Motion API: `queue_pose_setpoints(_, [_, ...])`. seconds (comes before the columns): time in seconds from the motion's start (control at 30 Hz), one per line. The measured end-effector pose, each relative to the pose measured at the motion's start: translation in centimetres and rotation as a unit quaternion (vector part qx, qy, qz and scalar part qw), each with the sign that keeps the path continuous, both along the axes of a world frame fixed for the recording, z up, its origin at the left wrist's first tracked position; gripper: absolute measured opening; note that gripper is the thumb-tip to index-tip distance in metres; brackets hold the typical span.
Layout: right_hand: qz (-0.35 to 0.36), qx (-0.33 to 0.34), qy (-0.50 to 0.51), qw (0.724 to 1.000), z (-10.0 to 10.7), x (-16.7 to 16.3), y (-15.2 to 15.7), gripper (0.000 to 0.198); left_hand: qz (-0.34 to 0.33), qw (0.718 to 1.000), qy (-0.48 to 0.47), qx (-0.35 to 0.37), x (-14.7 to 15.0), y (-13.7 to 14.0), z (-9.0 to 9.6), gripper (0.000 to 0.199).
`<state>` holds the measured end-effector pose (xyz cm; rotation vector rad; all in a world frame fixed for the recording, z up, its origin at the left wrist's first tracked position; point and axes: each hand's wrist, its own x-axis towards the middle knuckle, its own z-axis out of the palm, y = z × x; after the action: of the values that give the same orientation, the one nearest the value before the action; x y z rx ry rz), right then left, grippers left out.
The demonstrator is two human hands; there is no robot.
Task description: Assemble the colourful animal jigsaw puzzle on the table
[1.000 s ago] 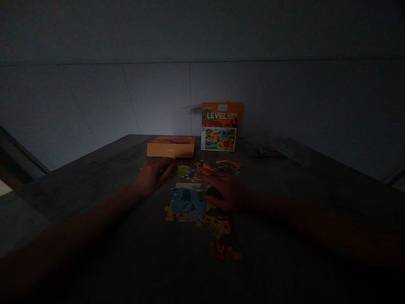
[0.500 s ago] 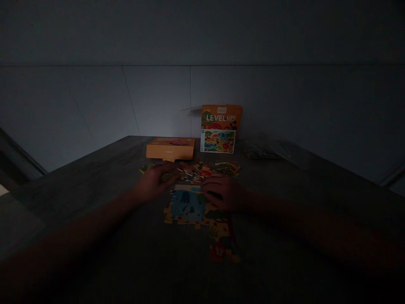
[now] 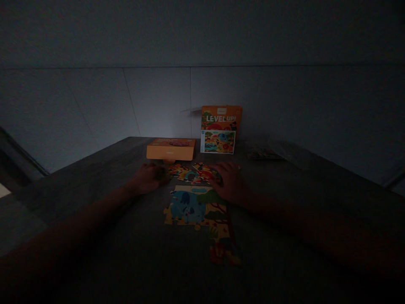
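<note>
Joined: elephant puzzle section (image 3: 186,207), lower centre | Unjoined: loose pieces (image 3: 205,175), frame centre | Left hand (image 3: 148,178): curled, contents cannot be told | Right hand (image 3: 230,180): thumb apart, grip unverifiable

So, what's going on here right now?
The left hand is at the left end of some loose puzzle pieces, and the right hand is over their right end. It is too dark to tell whether either holds a piece. Nearer the camera lies a joined puzzle section with blue elephants, its outline incomplete. Behind the pieces, an orange box lies flat beside an upright "LEVEL UP!" box.
</note>
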<state>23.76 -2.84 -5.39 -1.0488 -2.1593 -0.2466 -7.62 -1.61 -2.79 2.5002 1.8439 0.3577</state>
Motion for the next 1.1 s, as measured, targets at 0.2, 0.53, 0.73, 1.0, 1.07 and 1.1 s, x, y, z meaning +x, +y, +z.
queue_pose_setpoints(0.2, [-0.021,-0.102,-0.038,0.994,-0.5,0.2,0.7,0.047,0.019,0.999,-0.026,-0.029,-0.1,0.1,0.1,0.054])
queue_pose_setpoints(0.53, [-0.031,-0.158,0.018,0.987,0.1,0.1,0.5,0.047,0.06,0.985,-0.132,0.097,-0.4,-0.4,1.5,0.039])
queue_pose_setpoints(0.73, [-0.018,-0.159,0.076,0.984,-0.4,0.2,0.9,0.047,-0.02,0.988,-0.065,0.136,-0.7,-0.4,0.6,0.031])
queue_pose_setpoints(1.0, [-0.009,-0.156,0.044,0.987,0.0,0.2,0.4,0.045,-0.031,0.998,-0.031,0.046,0.3,-0.7,-0.5,0.047])
queue_pose_setpoints(1.07, [-0.012,-0.156,0.042,0.987,0.2,0.1,0.3,0.046,-0.032,0.998,-0.036,0.036,0.4,-0.8,-0.4,0.048])
queue_pose_setpoints(1.1, [-0.013,-0.157,0.043,0.987,0.2,0.1,0.2,0.046,-0.035,0.998,-0.04,0.034,0.5,-0.9,-0.4,0.047])
